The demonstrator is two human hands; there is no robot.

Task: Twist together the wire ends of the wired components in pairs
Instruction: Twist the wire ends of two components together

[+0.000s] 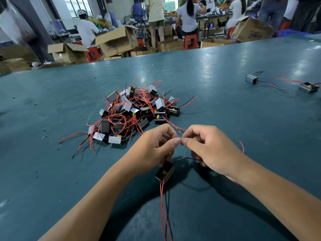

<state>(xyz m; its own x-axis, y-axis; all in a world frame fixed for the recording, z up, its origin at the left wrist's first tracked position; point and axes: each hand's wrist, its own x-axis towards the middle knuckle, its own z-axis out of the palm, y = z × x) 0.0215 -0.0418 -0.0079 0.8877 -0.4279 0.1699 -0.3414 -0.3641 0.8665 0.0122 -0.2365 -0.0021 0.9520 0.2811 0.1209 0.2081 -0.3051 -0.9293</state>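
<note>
**Visitor:** What does the head camera show from above the bench?

**Onlooker:** A dark green table. Both bare hands meet just above its near middle. The left hand and the right hand are curled, thumb tips almost touching, and they seem to pinch fine bare wire ends between them. The strands are too thin to make out clearly.

**Visitor:** Where is the component itself?

**Onlooker:** A small black wired component hangs under the left hand, gripped by its lower fingers. Two red leads trail from it straight back towards the person. A black lead runs sideways from it under the right hand. I cannot see what the right palm hides.

**Visitor:** So which way does the twist lie?

**Onlooker:** The pinched ends run left to right, between the two thumbs. My guess is the coming move is a roll of the fingertips about that line, with both hands equally near.

**Visitor:** And the remaining stock?

**Onlooker:** A pile of components with red and black wires lies just beyond the hands, nearer the left one. Two components, seemingly a joined pair, lie well apart at far right. People work among cardboard boxes behind the table.
</note>
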